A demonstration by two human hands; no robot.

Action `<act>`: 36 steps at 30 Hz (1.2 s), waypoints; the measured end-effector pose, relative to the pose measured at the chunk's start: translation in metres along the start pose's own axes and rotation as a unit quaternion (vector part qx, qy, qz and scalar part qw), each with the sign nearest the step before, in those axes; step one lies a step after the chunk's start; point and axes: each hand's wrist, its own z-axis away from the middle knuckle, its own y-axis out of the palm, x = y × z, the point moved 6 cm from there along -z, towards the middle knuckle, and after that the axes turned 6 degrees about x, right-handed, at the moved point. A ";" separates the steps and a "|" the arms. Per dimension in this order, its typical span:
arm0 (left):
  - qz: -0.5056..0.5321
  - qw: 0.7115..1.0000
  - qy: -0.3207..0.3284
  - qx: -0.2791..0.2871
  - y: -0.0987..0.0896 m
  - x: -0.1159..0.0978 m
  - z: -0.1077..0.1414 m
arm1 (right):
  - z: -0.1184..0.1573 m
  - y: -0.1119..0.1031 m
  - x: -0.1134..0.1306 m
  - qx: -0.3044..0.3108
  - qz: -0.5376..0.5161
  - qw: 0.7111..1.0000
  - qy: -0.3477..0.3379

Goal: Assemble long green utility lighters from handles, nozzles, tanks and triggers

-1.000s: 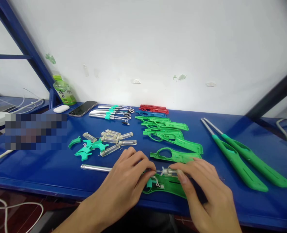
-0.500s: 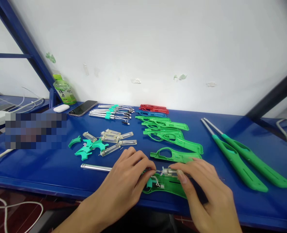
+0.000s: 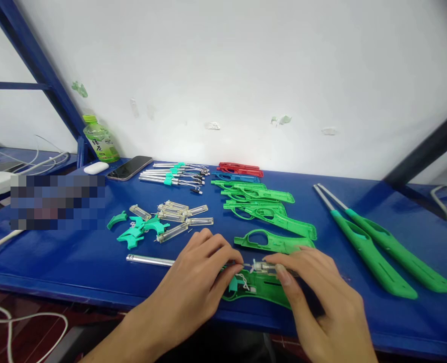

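At the desk's front edge lies a green lighter half-shell, with a metal lighter tube reaching out to the left. My right hand is closed on a clear fuel tank above the shell, between thumb and index finger. With thumb and index pinched, my left hand grips a thin tube running to the tank's nozzle end. Below the fingers, a teal trigger and white wires sit in the shell. My left hand hides the shell's front part.
Clear tanks and teal triggers lie at left. Metal tubes with wires are behind them, near a phone and bottle. Loose green shells stand beyond my hands; two assembled green lighters lie right.
Almost nothing differs. Both hands keep their grip on the thin tube and the tank, and the camera view has shifted very slightly.
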 end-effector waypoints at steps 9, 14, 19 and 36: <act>-0.002 1.000 0.000 -0.002 0.001 0.001 -0.001 | 0.003 -0.001 -0.001 -0.004 -0.003 1.000 -0.001; -0.003 1.000 0.004 -0.004 0.001 0.001 0.000 | 0.002 0.000 -0.001 -0.003 -0.005 1.000 -0.002; -0.005 1.000 0.009 0.003 0.002 0.001 -0.001 | 0.000 0.000 0.001 0.003 -0.007 1.000 -0.010; 0.005 1.000 0.009 -0.001 0.002 -0.001 0.001 | -0.003 -0.002 0.007 -0.007 -0.036 0.999 -0.031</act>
